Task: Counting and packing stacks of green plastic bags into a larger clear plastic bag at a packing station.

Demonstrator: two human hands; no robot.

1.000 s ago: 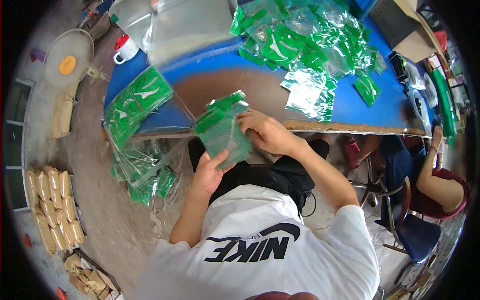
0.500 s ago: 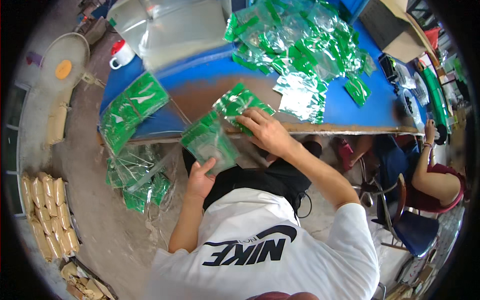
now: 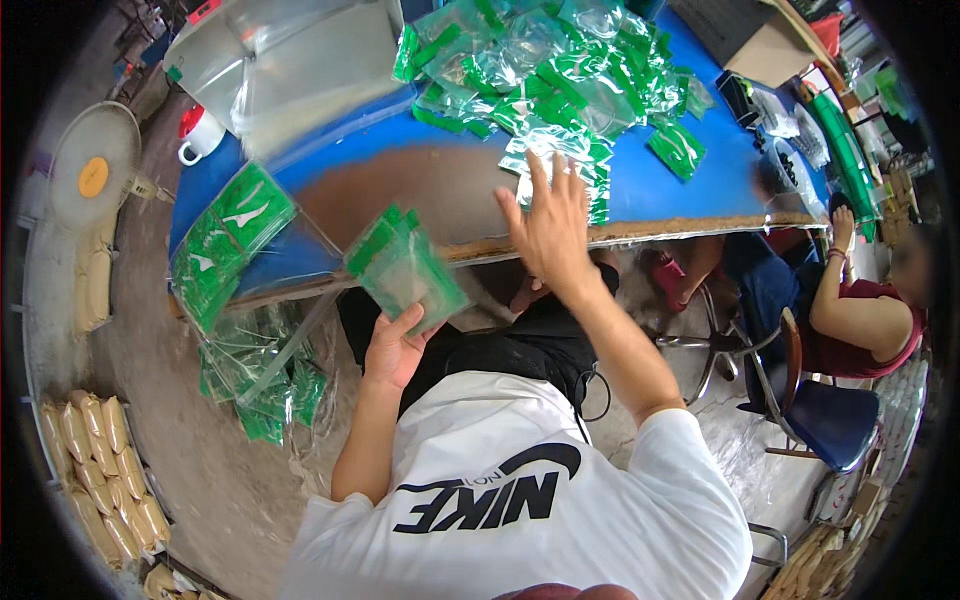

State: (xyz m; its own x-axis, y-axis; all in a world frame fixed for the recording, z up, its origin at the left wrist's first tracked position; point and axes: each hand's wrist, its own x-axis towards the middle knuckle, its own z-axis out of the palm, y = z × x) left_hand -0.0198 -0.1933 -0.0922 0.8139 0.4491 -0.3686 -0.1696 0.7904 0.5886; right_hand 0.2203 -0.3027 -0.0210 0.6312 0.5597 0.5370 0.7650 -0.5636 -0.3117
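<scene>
My left hand (image 3: 397,352) grips a small stack of green and clear plastic packets (image 3: 403,268) in front of the table edge, with the thumb on the near corner. My right hand (image 3: 555,228) is open, fingers spread, reaching over the table edge. Its fingertips are over or touching several shiny green and silver packets (image 3: 600,190); contact is hard to tell. Beyond them lies a large heap of similar packets (image 3: 560,75). What fills the packets cannot be made out clearly.
The blue table (image 3: 725,190) has a worn brown front edge. On it are a grey bin (image 3: 300,70), a white mug (image 3: 203,135), green packets (image 3: 235,220) at left and a cardboard box (image 3: 755,50). More packets (image 3: 265,385) hang below. A person (image 3: 860,320) sits at right.
My right hand has left the packet beside the left hand's stack and moved right and forward, fingers spreading. That packet now appears to be with the stack in my left hand.
</scene>
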